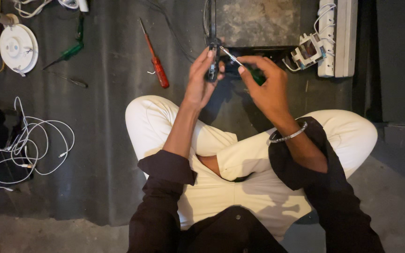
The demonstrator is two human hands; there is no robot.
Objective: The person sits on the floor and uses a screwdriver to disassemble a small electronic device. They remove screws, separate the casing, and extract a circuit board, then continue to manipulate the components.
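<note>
Head view, item by item.

1. My left hand [201,77]: fingers closed around a small dark device [213,70], held upright above my crossed legs; a black cable [208,21] runs up from it toward the top of the frame.

2. My right hand [266,84]: closed on a green-handled screwdriver [247,69], its metal tip angled up-left and meeting the top of the device. Judging from that, the work on the device is under way and not finished: the tool is engaged and the device looks to be in one piece (whether a screw is going in or coming out I cannot tell).

3. Metal bangle [288,137] on my right wrist; dark sleeves pushed up, pale trousers.

4. Floor: I sit on a dark grey mat [104,140], bare concrete showing at its near edge.

5. Spare tools on the mat, untouched: a red-handled screwdriver [157,68], a second green-handled screwdriver [66,52], a thin dark probe [71,80].

6. Left side: a round white fitting [18,47], a loose coil of white cable [24,147].

7. Upper right: a white power strip [337,37] with a small white wired part [309,50] just beside it; a stained grey slab [258,21] behind my hands.

8. Room: dim, lit from above.
</note>
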